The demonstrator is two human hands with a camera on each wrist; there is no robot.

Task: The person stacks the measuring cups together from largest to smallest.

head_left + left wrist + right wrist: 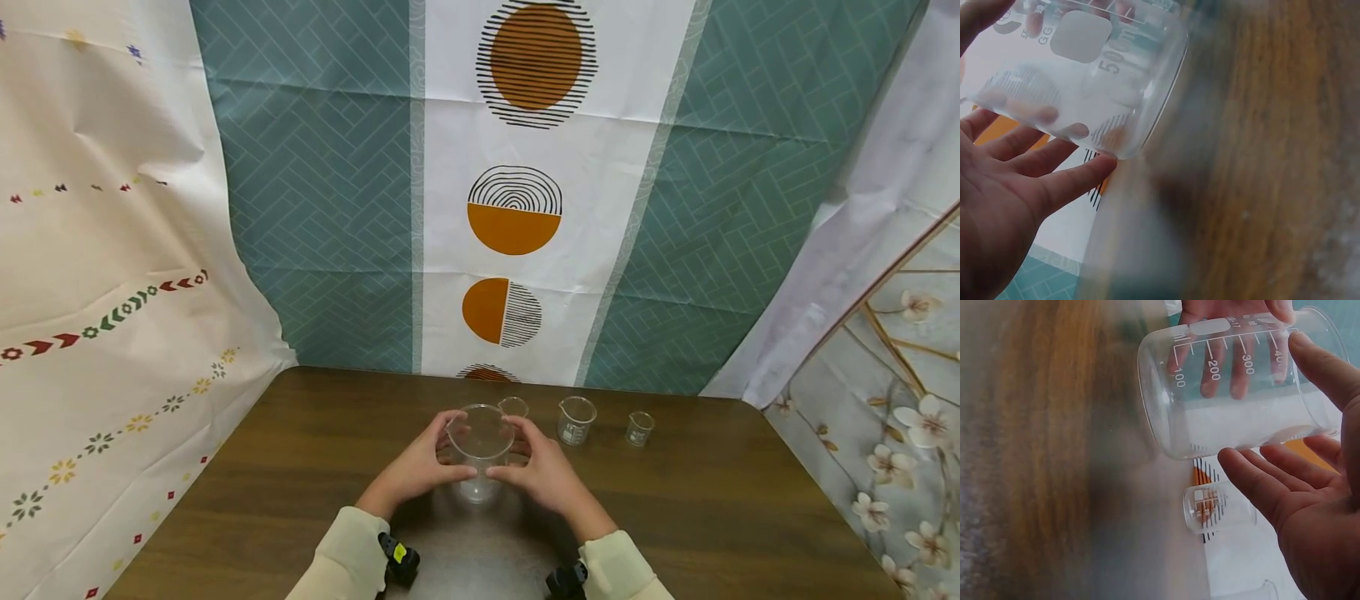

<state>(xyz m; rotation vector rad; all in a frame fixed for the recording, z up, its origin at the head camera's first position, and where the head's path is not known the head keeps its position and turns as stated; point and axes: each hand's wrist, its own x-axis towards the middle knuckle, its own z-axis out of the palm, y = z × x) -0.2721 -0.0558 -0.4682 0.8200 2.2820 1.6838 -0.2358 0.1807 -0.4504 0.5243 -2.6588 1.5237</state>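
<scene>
A large clear glass beaker (481, 442) with white markings is upright between both hands at the middle of the table. My left hand (416, 468) holds its left side, thumb in front and fingers behind; my right hand (546, 472) holds the right side the same way. In the left wrist view, "500ml" shows on the beaker (1129, 81). The right wrist view shows a printed scale on the beaker (1229, 415), with fingers visible through the glass. Whether its base touches the table, I cannot tell.
Behind the large beaker stands a smaller beaker (513, 406), partly hidden. Farther right are a medium beaker (576, 425) and a tiny beaker (639, 430). The brown wooden table (735, 492) ends at a patterned cloth (337, 208) hanging behind.
</scene>
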